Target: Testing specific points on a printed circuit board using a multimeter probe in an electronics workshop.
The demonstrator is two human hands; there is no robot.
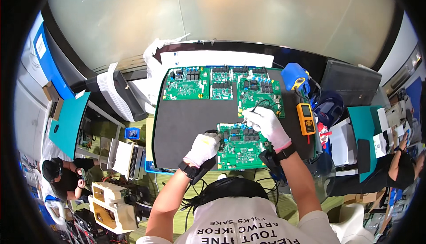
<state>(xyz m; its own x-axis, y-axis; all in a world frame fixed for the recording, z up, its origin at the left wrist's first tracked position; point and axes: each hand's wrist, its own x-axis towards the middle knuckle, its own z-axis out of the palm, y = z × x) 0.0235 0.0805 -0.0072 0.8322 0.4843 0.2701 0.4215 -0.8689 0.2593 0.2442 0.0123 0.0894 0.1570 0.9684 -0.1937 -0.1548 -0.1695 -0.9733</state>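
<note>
A green circuit board (241, 154) with black and blue parts along its upper half lies at the front of the dark mat. My left hand (205, 147), in a white glove, closes on the board's upper left edge; its fingertips are partly hidden. Above the upper right corner, my gloved right hand (262, 124) pinches a thin pen-like probe (245, 120), its tip pointing down at the board's parts. A black lead (262, 102) loops beside that hand, over another circuit board (248, 96) behind it.
More circuit boards (186, 91) line the far side of the dark mat (186, 119). A yellow handheld meter (305, 119) lies at the right edge, near a blue device (293, 76) with a yellow part. People sit working at far left (66, 179) and far right (399, 166).
</note>
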